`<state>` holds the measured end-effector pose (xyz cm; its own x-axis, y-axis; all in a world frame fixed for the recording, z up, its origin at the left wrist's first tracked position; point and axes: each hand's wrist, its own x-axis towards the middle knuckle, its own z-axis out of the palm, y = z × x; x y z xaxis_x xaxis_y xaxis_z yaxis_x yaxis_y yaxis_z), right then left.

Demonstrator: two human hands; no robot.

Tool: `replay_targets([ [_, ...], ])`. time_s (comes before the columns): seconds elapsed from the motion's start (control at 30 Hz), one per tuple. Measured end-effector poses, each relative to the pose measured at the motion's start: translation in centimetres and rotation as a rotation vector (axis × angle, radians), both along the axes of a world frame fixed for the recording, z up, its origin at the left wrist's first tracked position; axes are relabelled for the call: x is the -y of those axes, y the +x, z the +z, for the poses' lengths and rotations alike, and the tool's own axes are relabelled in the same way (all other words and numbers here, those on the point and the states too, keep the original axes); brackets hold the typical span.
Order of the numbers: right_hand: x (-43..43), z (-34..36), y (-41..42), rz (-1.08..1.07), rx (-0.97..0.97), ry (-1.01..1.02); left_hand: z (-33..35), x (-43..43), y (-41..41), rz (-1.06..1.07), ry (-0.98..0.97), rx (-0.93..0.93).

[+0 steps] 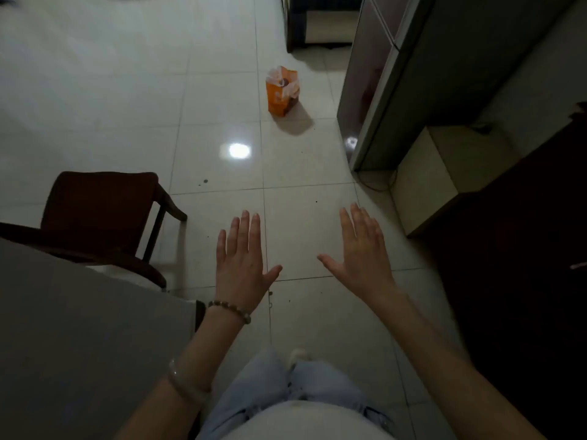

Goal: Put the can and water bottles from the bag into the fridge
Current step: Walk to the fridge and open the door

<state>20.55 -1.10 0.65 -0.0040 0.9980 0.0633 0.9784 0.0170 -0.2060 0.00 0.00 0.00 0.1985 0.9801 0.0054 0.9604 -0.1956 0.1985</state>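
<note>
With the left hand (240, 265) and right hand (360, 255) both spread wide and empty, the person should approach the orange bag (282, 90) standing near the closed fridge (397, 74) before reaching inside.

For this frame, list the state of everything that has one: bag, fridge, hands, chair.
Orange plastic bag: upright on the tiled floor, top open, contents unclear.
Grey metal fridge: doors shut.
Left hand: open, flat, empty.
Right hand: open, flat, empty.
Dark wooden chair: upright, unoccupied, beside a grey table.
</note>
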Motion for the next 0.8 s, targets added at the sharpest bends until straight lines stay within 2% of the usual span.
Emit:
replay_targets([
  [0.4, -4.2, -0.5, 0.2, 0.002, -0.019, 0.006, -0.6, -3.8, 0.3, 0.060, -0.037, -0.015],
  [0.8, -19.3, -0.6, -4.4, 0.029, -0.066, -0.028, -0.5, -19.1, -3.7, 0.106, -0.006, -0.045],
])
